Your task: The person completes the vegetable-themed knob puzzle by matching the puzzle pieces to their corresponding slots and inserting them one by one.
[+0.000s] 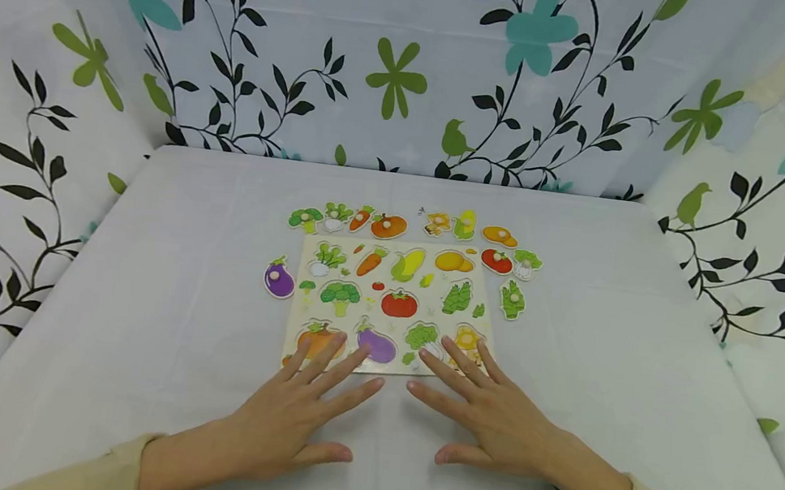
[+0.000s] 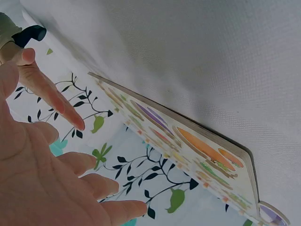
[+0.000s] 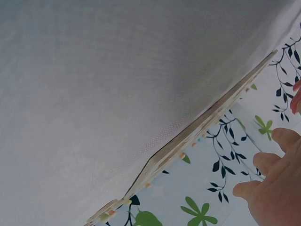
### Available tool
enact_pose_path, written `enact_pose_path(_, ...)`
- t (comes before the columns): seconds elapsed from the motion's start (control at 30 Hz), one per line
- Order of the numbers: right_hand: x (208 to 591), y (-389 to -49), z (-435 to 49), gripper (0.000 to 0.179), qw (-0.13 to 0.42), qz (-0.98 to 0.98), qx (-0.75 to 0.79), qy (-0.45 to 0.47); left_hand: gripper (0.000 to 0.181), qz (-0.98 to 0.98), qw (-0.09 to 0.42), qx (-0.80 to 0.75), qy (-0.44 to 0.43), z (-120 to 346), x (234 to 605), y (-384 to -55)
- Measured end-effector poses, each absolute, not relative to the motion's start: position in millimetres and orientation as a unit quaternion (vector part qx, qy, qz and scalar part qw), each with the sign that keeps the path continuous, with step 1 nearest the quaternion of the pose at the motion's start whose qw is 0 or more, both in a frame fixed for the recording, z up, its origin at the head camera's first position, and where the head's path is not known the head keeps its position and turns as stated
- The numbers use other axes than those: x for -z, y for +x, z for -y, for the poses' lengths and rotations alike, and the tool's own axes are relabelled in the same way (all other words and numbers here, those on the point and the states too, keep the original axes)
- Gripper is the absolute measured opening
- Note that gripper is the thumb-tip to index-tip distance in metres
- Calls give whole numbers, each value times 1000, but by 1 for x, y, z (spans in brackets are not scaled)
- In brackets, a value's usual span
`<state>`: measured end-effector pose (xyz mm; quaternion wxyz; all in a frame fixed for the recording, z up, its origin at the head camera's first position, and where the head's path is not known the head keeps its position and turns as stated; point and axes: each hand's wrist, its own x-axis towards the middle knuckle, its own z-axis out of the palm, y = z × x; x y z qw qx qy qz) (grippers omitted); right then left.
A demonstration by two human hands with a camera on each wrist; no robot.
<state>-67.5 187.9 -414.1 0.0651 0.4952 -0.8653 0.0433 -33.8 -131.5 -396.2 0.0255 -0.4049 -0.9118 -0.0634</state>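
A pale vegetable puzzle board (image 1: 429, 303) lies on the white table, with printed recesses such as a tomato, a broccoli and an eggplant. My left hand (image 1: 295, 409) is spread over its near left corner, by the pumpkin recess. Fingers apart, my right hand (image 1: 496, 421) reaches over the near right corner. Both wrist views show the hands raised above the board, holding nothing. Loose knobbed pieces lie around the board: an eggplant (image 1: 279, 280) at the left, a broccoli (image 1: 306, 219), a carrot (image 1: 361, 217) and a pumpkin (image 1: 389, 227) behind, a tomato (image 1: 497, 261) at the right.
More loose pieces stand by the far right corner: a yellow-orange cluster (image 1: 438, 223), a yellow-green one (image 1: 464, 225), an orange-yellow one (image 1: 500, 236), a leafy cabbage-like one (image 1: 526, 265) and a green asparagus-like one (image 1: 512, 300). A leaf-patterned curtain (image 1: 391, 138) hangs behind the table.
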Motion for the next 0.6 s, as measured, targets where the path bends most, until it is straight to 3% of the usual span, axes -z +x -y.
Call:
enact_pose_path(0.2,411,-70,-189,89,74,867,-48,491,83,917,34,59,-394,132,395,-39)
enact_pose_path(0.37,403,-76,-193,88,69,872,-64,480,86,931,7,69,-358,139,390,-47)
enact_pose_path(0.6,392,-109,-215,78,78,906,-139,392,81,958,13,88,-273,159,392,-72)
